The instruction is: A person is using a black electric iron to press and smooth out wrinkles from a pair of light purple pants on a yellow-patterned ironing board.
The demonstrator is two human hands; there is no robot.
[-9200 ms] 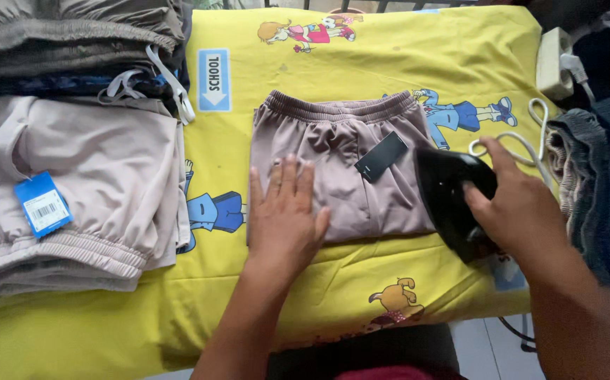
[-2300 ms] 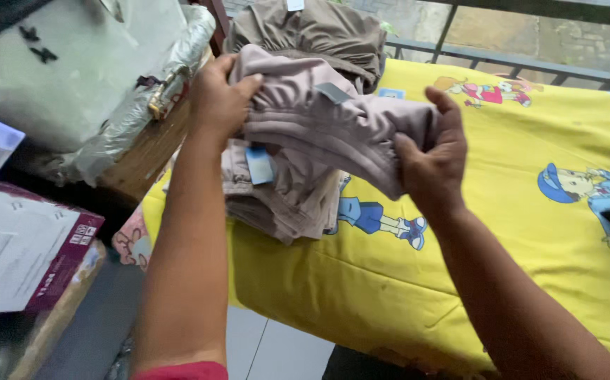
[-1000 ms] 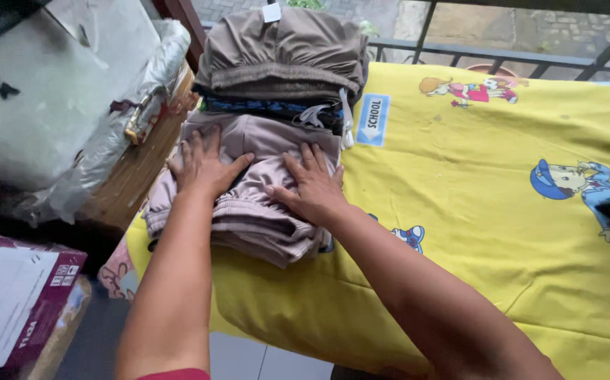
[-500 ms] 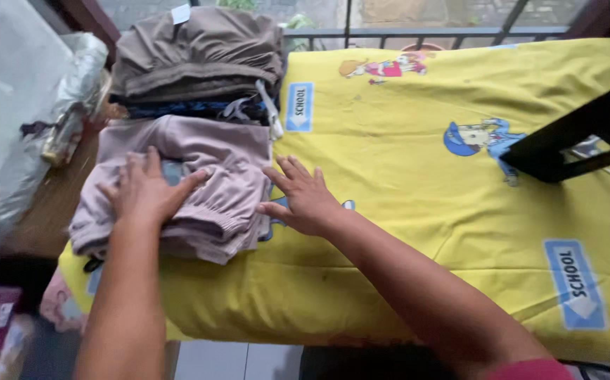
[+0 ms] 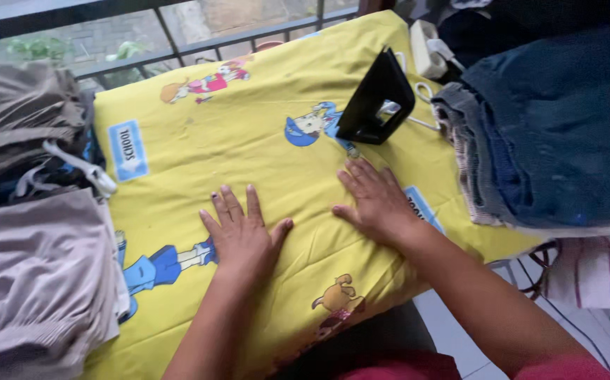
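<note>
Blue rectangular label patch [image 5: 128,150] sits printed on the yellow cloth's left side; another blue patch [image 5: 423,208] peeks out beside the right wrist.

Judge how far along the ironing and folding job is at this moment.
Done: folded garments stacked at the left. In hand: left hand and right hand lie flat on the bare yellow cover; the iron stands upright, untouched. Left: the denim pile at the right.
</note>
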